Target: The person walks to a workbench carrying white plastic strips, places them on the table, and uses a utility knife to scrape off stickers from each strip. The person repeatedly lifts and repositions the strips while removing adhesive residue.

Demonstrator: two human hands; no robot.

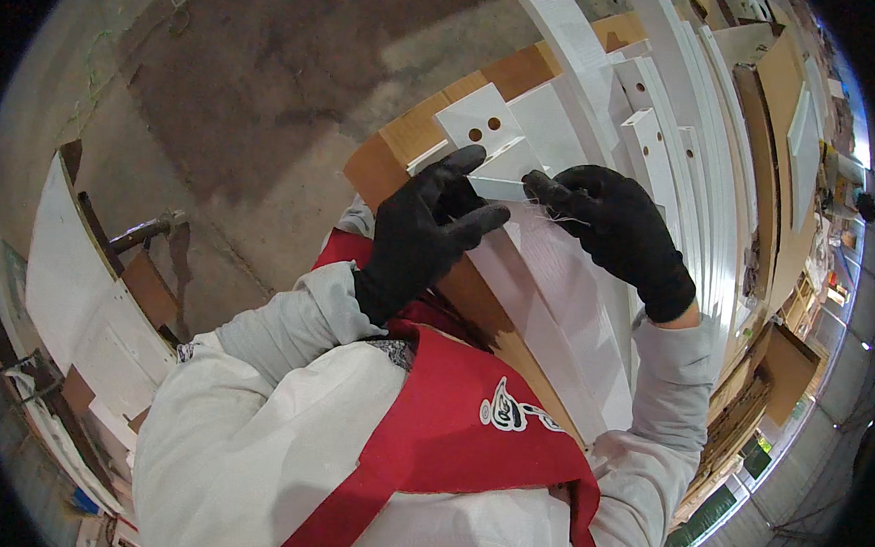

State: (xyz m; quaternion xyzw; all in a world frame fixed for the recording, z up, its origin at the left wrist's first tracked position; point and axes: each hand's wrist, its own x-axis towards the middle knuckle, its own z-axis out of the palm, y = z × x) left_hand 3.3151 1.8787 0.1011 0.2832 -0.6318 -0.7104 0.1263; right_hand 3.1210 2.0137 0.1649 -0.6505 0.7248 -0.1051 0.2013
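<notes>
My left hand (pixel 429 231), in a black glove, is over the near ends of white boards. Its thumb and forefinger are apart, with nothing clearly held between them. My right hand (pixel 613 228), gloved the same way, pinches fine pale strands (pixel 561 219) between thumb and fingertips. A narrow pale strip (pixel 497 189) spans the gap between the hands; whether either hand touches it cannot be told. Just beyond lies a white board end with two round holes (pixel 484 122). Below the hands, long white boards (pixel 578 305) lie side by side on brown cardboard (pixel 416 137).
More white slats (pixel 703 162) are stacked to the right, some with drilled holes. Past them are cardboard sheets (pixel 783 144) and an opened carton (pixel 789 363). White panels (pixel 92 275) lean at the left near a dark metal bar (pixel 139 233). Concrete floor (pixel 242 149) shows stains.
</notes>
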